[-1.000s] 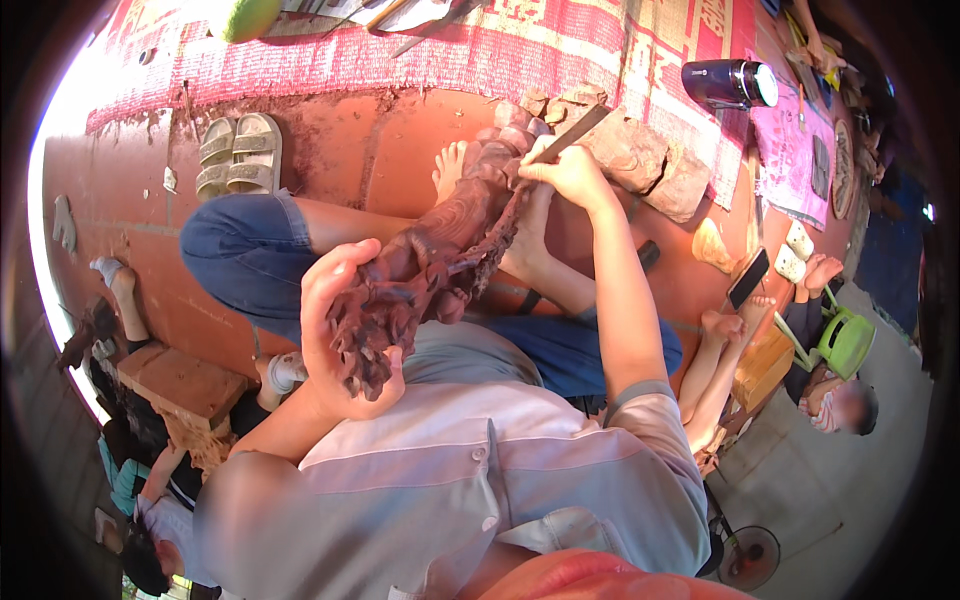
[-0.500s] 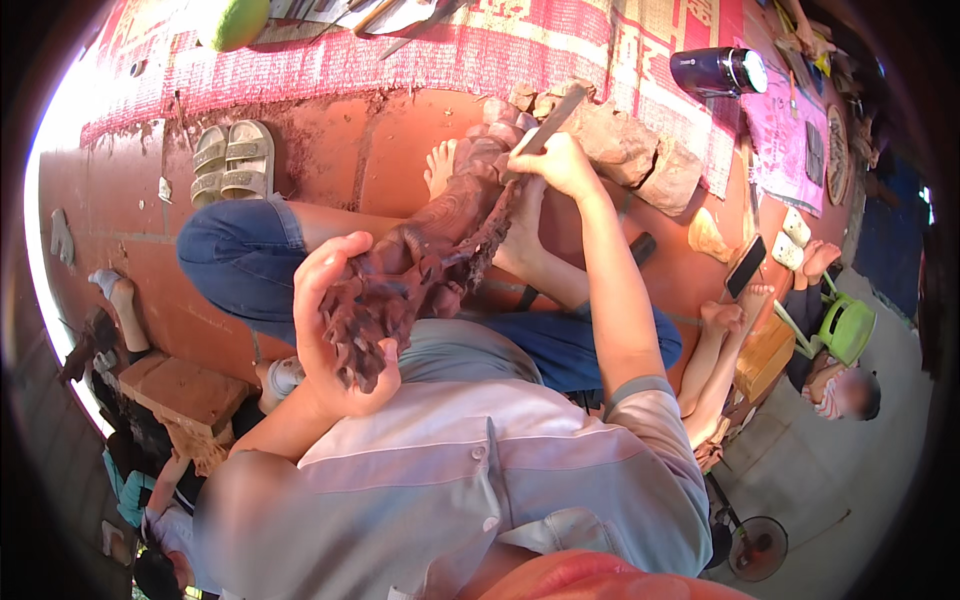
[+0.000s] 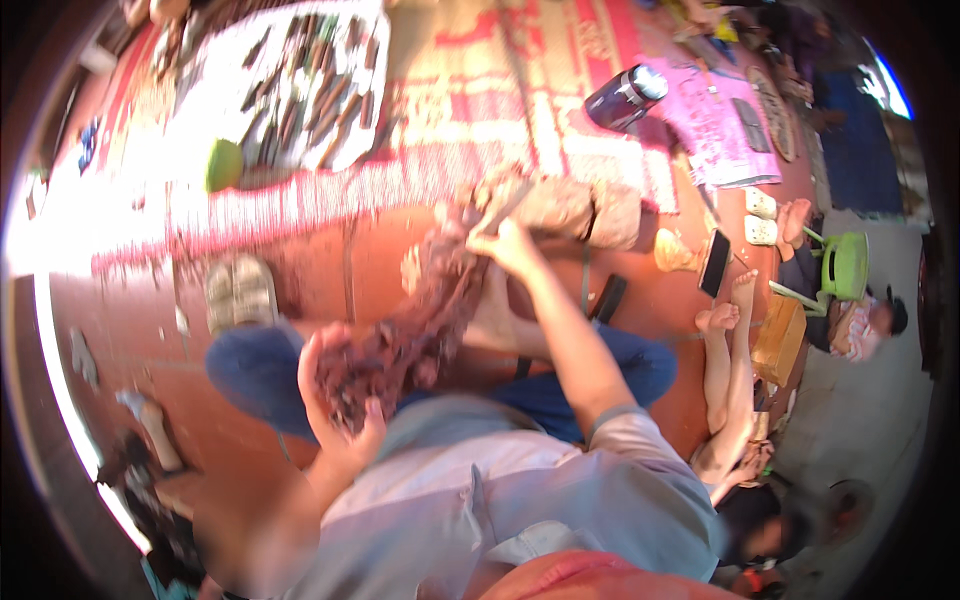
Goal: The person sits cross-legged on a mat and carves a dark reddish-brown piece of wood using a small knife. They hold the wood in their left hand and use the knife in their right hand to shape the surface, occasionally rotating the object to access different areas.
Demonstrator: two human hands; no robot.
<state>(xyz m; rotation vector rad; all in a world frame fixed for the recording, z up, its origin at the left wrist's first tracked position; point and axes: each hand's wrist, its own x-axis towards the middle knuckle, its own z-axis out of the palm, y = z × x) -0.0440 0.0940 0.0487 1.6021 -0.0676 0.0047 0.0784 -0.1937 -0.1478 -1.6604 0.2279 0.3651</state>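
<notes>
A long reddish-brown wood carving lies slantwise across my lap, its surface deeply cut and knobbly. At its near end my left hand is wrapped round it, thumb on one side and fingers on the other. My right hand is closed on a long flat metal tool, perhaps a file, at the carving's far part. The tool points up and away to the right; motion blur hides whether it touches the wood. Just beyond the carving's far end lie rough blocks of pale brown wood.
A white sheet with many wooden-handled tools lies on the red and yellow mat, beside a green round object. A dark flask lies at the far right. Sandals rest left; a phone and another person's legs are right.
My view has tipped upward, bringing the sheet of tools into sight and blurring the picture. Both hands keep their hold on the carving and the flat tool.
</notes>
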